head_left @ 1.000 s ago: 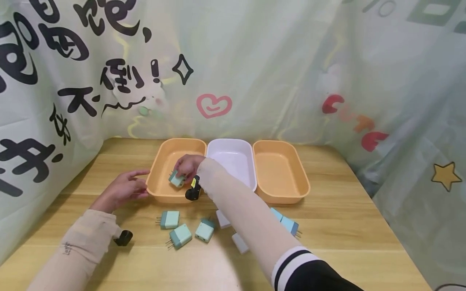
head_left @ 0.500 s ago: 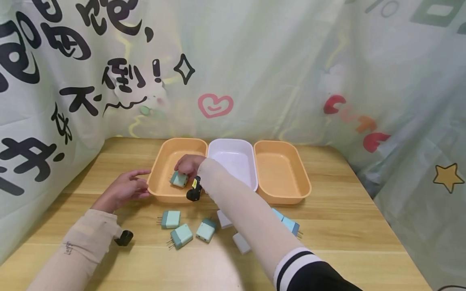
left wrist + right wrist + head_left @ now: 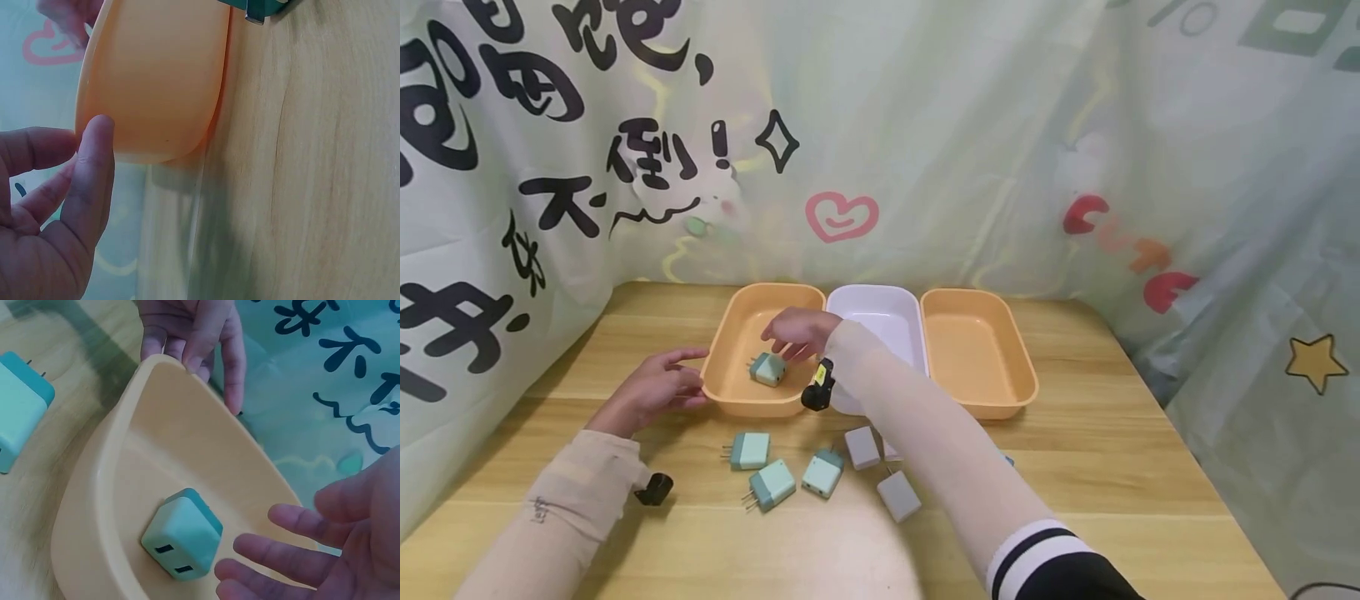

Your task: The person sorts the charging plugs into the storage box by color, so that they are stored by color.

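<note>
A mint-green wall charger (image 3: 767, 369) lies inside the left orange tray (image 3: 752, 409), its two USB ports showing in the right wrist view. Just above and to the right of it is my right hand (image 3: 801, 332), fingers spread and holding nothing. At the tray's left side, my left hand (image 3: 651, 390) pinches the rim between thumb and fingers, as the left wrist view shows. Three more mint-green chargers, a left one (image 3: 749, 451), a front one (image 3: 772, 483) and a right one (image 3: 823, 473), lie on the table before the tray.
A white tray (image 3: 880, 312) and another orange tray (image 3: 977, 350) stand in a row to the right. White chargers (image 3: 898, 496) lie near the right forearm, which hides most of a blue one (image 3: 1009, 461). A printed curtain (image 3: 962, 167) hangs behind the wooden table (image 3: 1112, 467).
My right hand has let go of the mint-green charger, leaving it in the left tray, and has drawn up and to the right with fingers opening. The left hand keeps its place.
</note>
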